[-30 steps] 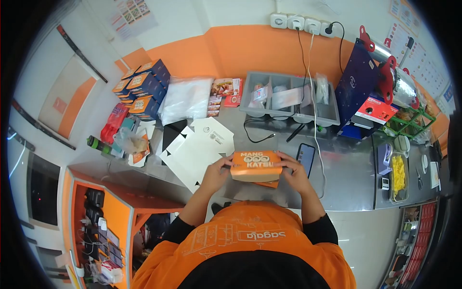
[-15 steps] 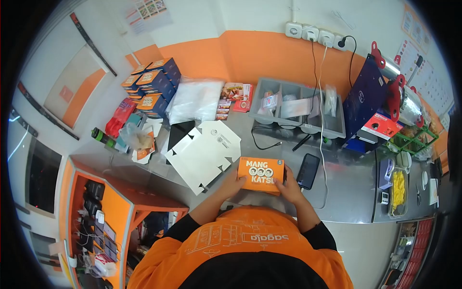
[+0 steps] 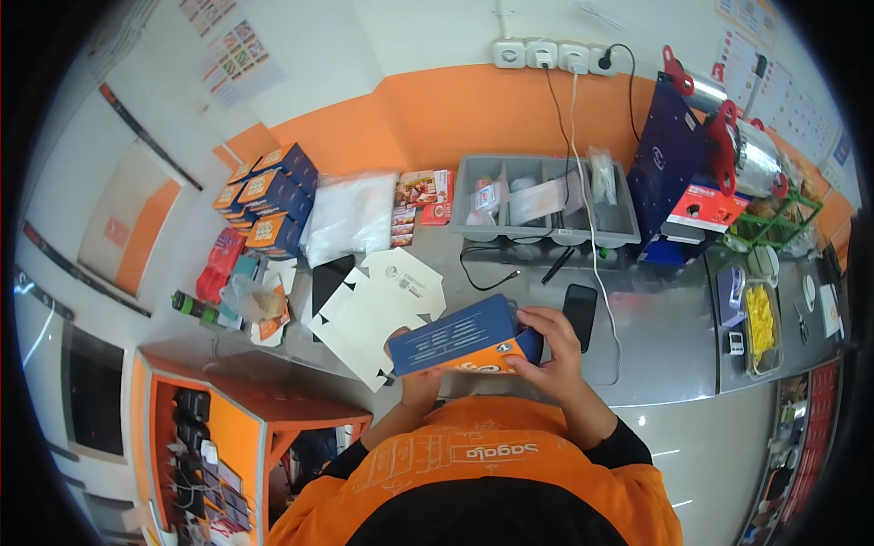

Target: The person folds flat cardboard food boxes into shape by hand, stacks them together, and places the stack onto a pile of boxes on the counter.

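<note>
A blue and orange box (image 3: 462, 340) is tilted between my two hands above the steel counter's front edge, its blue side with pale print facing up. My left hand (image 3: 419, 382) is closed on the box's left end, with the fingers partly hidden behind it. At the right end, my right hand (image 3: 553, 356) grips the box, fingers over the top corner and thumb on the orange face. Flat white card sheets (image 3: 382, 309) with notched edges lie just left of the box. A dark phone (image 3: 579, 317) rests right of my right hand.
Stacked boxes (image 3: 273, 200), clear plastic bags (image 3: 350, 218) and a grey divided tray (image 3: 546, 232) stand along the back. A white cable (image 3: 596, 264) crosses the counter (image 3: 646, 346). Rightward are a dark blue case (image 3: 669, 164) and a yellow-filled container (image 3: 758, 328).
The box has turned from its orange face to its blue side and tilted, its right end raised. Both hands have shifted their grip on its ends. The camera view has moved too.
</note>
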Available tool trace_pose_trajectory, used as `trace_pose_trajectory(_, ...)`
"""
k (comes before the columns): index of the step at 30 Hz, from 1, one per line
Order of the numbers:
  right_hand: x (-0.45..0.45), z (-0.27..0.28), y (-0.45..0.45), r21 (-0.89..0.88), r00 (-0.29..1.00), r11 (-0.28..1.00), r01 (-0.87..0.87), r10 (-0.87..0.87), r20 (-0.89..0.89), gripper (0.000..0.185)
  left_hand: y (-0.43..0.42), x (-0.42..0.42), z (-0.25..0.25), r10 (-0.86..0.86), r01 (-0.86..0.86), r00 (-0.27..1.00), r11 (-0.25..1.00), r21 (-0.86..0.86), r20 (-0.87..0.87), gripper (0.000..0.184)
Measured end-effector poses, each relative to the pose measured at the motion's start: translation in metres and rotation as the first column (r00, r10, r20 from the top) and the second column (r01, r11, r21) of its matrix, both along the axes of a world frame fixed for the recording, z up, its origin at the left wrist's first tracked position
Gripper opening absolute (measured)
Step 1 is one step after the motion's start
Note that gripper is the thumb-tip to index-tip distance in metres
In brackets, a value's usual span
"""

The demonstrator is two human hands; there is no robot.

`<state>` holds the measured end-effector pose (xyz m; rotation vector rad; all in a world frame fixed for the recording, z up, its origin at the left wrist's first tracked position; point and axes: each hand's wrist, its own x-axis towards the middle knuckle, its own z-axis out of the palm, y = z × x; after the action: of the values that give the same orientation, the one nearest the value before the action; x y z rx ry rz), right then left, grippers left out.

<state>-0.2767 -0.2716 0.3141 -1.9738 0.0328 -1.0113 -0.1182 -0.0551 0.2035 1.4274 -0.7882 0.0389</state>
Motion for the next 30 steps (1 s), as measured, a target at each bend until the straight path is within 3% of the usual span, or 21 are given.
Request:
trace_pose_trajectory(5,-0.001,0.008,0.003,-0.043,0.991,0.999,0.025,-0.019,0.134,0.062,-0.017,-0.012,0.024,-0.094,0.058,0.989,0.957,-0.283,-0.113,0.094)
trace_pose_trajectory(10,0.000,0.010,0.000,-0.135,0.989,0.989,0.065,-0.046,0.140,0.057,-0.012,-0.008,0.016,0.051,-0.051,0.999,0.990,-0.131,-0.005,0.091)
trace_pose_trajectory(12,0.001,0.001,-0.006,-0.203,0.995,0.979,0.025,-0.004,0.104,0.065,-0.008,0.000,0.007,0.146,-0.142,0.980,0.989,-0.043,0.134,0.088)
trace_pose_trajectory(14,-0.001,-0.003,-0.008,-0.216,0.999,0.976,-0.010,0.016,0.028,0.074,-0.001,0.004,-0.001,0.088,-0.094,0.985,0.995,0.030,0.150,0.086)
trace_pose_trajectory(16,-0.003,0.006,-0.005,-0.174,0.996,0.984,-0.032,0.017,-0.085,0.086,0.002,0.000,0.009,-0.119,0.119,0.993,0.991,0.069,0.006,0.087)
trace_pose_trajectory(19,-0.004,-0.011,-0.006,-0.075,0.965,0.992,-0.097,0.075,-0.250,0.103,-0.001,0.003,0.023,-0.294,0.298,0.928,0.954,-0.017,-0.227,0.085)
trace_pose_trajectory(25,-0.004,-0.018,0.000,-0.277,0.988,0.958,0.067,-0.102,-0.114,0.106,-0.011,-0.002,0.046,-0.091,0.099,0.985,0.994,0.050,-0.148,0.067)
trace_pose_trajectory(30,-0.004,-0.030,-0.001,-0.280,0.981,0.946,0.164,-0.187,-0.058,0.106,0.000,0.005,0.048,-0.199,0.210,0.952,0.977,0.024,-0.233,0.051)
